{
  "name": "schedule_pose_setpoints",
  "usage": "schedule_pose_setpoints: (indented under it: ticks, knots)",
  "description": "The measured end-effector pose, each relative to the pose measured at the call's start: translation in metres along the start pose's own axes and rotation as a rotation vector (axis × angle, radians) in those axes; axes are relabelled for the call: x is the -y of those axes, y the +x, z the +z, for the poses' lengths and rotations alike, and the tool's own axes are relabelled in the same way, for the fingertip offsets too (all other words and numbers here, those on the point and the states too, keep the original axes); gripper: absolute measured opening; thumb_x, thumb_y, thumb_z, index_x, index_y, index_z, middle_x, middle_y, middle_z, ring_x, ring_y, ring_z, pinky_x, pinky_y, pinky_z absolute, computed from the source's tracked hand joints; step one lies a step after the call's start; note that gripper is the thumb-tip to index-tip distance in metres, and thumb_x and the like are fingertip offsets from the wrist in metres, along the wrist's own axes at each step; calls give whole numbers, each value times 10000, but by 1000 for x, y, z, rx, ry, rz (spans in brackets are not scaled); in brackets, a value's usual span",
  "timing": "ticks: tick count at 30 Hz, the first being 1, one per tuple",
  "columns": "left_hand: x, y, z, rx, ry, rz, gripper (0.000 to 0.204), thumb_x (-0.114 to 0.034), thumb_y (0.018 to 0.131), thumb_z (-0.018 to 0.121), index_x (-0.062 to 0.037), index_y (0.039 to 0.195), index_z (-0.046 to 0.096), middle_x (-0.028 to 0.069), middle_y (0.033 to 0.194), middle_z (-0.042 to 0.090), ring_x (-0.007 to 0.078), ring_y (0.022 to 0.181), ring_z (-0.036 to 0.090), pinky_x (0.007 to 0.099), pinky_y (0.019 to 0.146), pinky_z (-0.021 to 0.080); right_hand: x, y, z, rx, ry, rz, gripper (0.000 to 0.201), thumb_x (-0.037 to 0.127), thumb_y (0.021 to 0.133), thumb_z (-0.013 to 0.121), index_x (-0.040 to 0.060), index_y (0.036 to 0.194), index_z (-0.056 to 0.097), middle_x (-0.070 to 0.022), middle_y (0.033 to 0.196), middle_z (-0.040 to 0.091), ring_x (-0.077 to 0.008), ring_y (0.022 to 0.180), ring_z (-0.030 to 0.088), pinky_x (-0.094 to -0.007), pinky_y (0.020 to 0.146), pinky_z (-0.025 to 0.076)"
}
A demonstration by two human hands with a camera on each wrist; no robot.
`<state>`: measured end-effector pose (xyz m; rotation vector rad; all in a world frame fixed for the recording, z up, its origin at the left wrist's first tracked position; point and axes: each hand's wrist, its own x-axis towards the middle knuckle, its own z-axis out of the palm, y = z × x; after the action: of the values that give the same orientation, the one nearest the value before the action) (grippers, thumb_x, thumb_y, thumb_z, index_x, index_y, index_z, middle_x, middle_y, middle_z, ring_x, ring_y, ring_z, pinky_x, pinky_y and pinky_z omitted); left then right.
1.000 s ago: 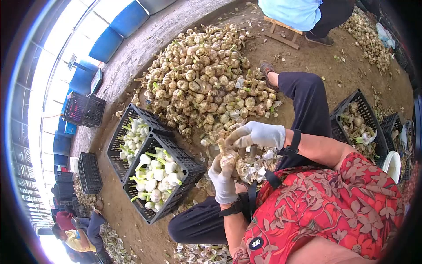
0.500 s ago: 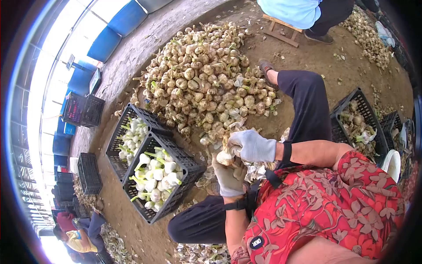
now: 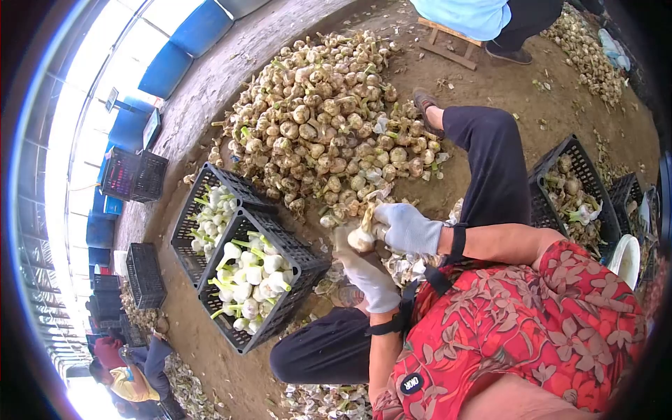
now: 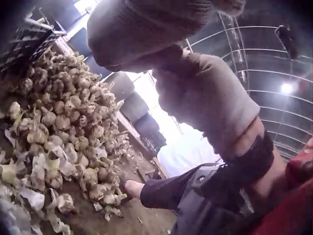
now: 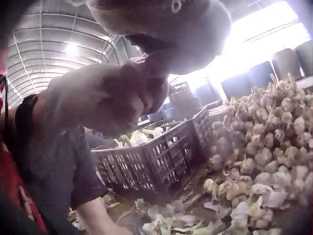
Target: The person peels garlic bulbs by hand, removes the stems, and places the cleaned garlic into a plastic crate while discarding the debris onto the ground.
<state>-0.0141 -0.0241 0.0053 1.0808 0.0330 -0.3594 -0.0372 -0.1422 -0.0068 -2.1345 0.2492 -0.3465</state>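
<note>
In the head view my gloved right hand [image 3: 409,229] holds a garlic bulb [image 3: 362,240], its dry stalk pointing up and away from me. My gloved left hand [image 3: 371,280] comes up from below, its blurred fingers right at the near left side of the bulb. I cannot tell whether they pinch it. The right wrist view shows the left hand [image 5: 105,98] with its fingers curled, close under the right hand [image 5: 166,29]. In the left wrist view the right hand [image 4: 210,93] stands beyond the left hand [image 4: 146,29]. Both wrist views hide the bulb.
A big heap of unpeeled garlic [image 3: 315,119] lies ahead. To the left, a black crate [image 3: 294,308] holds clean white garlic [image 3: 252,280], beside another crate [image 3: 185,234]. A crate of garlic [image 3: 588,203] stands right. Skins [image 3: 329,399] litter the ground; another person [image 3: 462,17] sits nearby.
The bulb has passed from between both hands into the right hand's grip, and its outside looks whiter. My left hand has turned and drawn slightly toward my body, its fingers now blurred.
</note>
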Motion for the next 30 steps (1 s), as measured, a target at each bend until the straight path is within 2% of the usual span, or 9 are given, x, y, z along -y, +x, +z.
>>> schedule_pose_setpoints:
  ticks: [4, 5, 8, 12, 18, 22, 25, 26, 30]
  knots:
    - [17, 8, -3, -160, 325, 265, 464, -389, 965, 507, -32, 1257, 460, 25, 870, 570, 100, 655, 509, 232, 531, 408, 15, -3, -7, 25, -60, -34, 170, 151, 749, 618, 30, 868, 608, -178, 843, 613, -374, 811, 619, -443, 686, 495]
    - [4, 3, 0, -172, 161, 78, 367, -330, 957, 531, -33, 1173, 516, 5, 779, 562, 75, 568, 480, 206, 474, 376, 18, -2, -9, 43, -153, -116, 171, 142, 740, 619, 34, 871, 609, -167, 853, 611, -364, 806, 623, -435, 683, 499]
    - [-2, 1, -6, -109, 143, -78, 292, -316, 963, 514, -49, 1067, 566, -16, 674, 539, 53, 471, 429, 190, 401, 323, 13, 5, -9, 57, -321, -232, 219, 91, 694, 635, 51, 904, 587, -119, 886, 593, -325, 777, 634, -410, 649, 506]
    - [-4, -1, 1, -147, 174, -61, 266, -320, 970, 494, -72, 966, 588, -28, 589, 486, 53, 408, 379, 200, 355, 281, 7, 13, -7, 8, -371, -268, 215, 106, 684, 640, 56, 887, 589, -115, 859, 584, -322, 776, 630, -412, 631, 502]
    - [4, 11, -25, 91, -23, -307, 395, -415, 969, 481, -42, 1028, 594, 6, 517, 462, 78, 376, 397, 211, 352, 288, 7, 27, -12, -14, -420, -280, 157, 115, 724, 612, 40, 862, 607, -145, 853, 605, -329, 779, 633, -414, 659, 509]
    - [-15, -3, -28, 391, -167, -446, 538, -509, 898, 577, -24, 1130, 566, 77, 819, 665, 79, 433, 472, 194, 381, 356, -37, 55, -25, -94, -453, -84, 202, 130, 735, 608, 30, 907, 643, -164, 868, 650, -340, 763, 660, -432, 659, 531]
    - [-5, 0, -34, 419, -215, -339, 565, -490, 877, 622, -32, 1198, 536, 75, 929, 660, 111, 536, 539, 208, 429, 397, -30, 54, -48, 782, -780, 8, 299, 143, 758, 604, 25, 1028, 653, -205, 996, 663, -337, 859, 672, -427, 714, 541]
    - [-4, 3, -37, 395, -212, -312, 576, -483, 872, 631, -22, 1202, 530, 88, 940, 662, 122, 554, 552, 223, 443, 418, -22, 43, -53, 849, -802, -65, 355, 148, 762, 608, 17, 1089, 641, -223, 1056, 646, -345, 935, 651, -420, 781, 527]
    - [-5, 9, -44, 341, -229, -275, 583, -424, 866, 665, -11, 1241, 495, 96, 977, 650, 158, 668, 606, 276, 530, 490, -9, 23, -56, 506, 41, -71, 421, 154, 746, 672, 27, 1144, 619, -179, 1053, 646, -279, 960, 644, -373, 824, 505]
